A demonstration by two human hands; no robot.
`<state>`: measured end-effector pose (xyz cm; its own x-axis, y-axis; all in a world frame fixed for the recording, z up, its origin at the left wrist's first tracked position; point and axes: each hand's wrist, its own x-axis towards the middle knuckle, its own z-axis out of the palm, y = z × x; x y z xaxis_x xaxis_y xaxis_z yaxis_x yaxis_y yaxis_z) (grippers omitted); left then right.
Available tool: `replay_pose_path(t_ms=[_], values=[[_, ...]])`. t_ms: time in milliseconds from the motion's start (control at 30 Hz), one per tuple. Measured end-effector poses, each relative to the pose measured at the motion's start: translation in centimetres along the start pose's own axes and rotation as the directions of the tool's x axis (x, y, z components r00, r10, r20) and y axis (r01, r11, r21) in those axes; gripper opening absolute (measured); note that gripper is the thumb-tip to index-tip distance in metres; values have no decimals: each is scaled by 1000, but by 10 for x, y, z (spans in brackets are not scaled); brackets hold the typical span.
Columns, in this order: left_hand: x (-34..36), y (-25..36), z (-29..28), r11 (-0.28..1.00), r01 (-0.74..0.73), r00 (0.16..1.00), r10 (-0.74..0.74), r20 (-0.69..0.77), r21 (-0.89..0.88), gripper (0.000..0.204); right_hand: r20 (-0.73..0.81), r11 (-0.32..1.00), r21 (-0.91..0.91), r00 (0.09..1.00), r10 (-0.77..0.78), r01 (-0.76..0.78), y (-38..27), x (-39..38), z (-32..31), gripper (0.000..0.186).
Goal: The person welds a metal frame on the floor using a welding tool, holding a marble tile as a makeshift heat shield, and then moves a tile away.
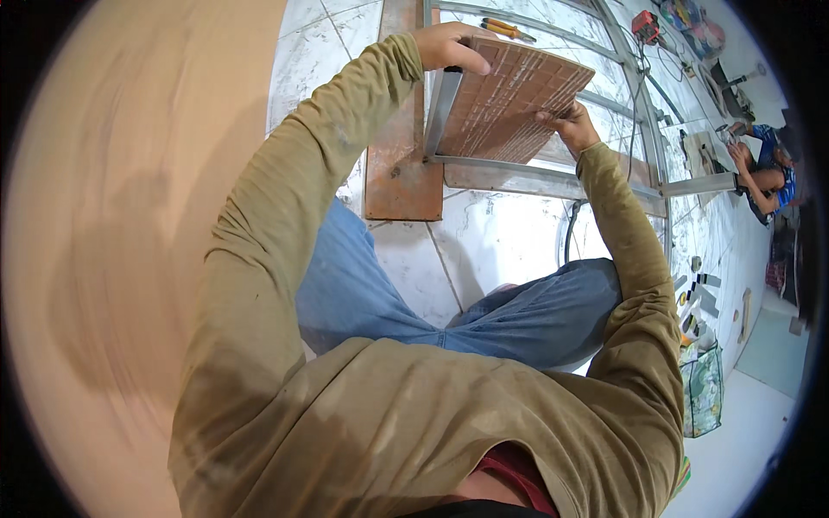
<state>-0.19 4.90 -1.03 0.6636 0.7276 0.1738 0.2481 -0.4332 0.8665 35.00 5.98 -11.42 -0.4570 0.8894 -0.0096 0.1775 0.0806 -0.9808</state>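
Observation:
A brown square tile (516, 95), its ridged back streaked with white, is tilted over a metal frame (509, 173). My left hand (453, 50) grips its top left corner, thumb on the ridged face, beside a dark-capped metal upright. My right hand (570, 129) holds the tile's right edge, with some fingers hidden behind it. Just beyond lie orange-handled pliers (505, 30). A stained brown board (402, 194) lies under the frame's left end.
A wooden surface (129, 216) fills the left. To the right are a red device (644, 28) with cables, another person (760, 173) working, scattered metal offcuts (704, 298) and a green patterned bag (701, 388). White tiled floor (423, 259) shows between my legs.

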Motion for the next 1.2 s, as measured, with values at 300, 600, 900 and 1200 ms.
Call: replay_pose_path(t_ms=[300,600,900,1200], values=[[-4,-6,-4,958,-79,996,86,-15,275,52,-65,997,-29,996,68,-70,-5,-6,5,32],[-18,22,4,987,47,999,-48,0,155,43,-19,1000,3,1000,-16,16,-2,-13,4,35],[-27,10,-18,993,95,995,-94,-14,76,46,-40,976,-200,996,82,-88,-21,9,14,60],[-15,-17,-2,971,-35,997,49,58,-235,50,-60,987,163,998,-8,18,14,9,9,61]])
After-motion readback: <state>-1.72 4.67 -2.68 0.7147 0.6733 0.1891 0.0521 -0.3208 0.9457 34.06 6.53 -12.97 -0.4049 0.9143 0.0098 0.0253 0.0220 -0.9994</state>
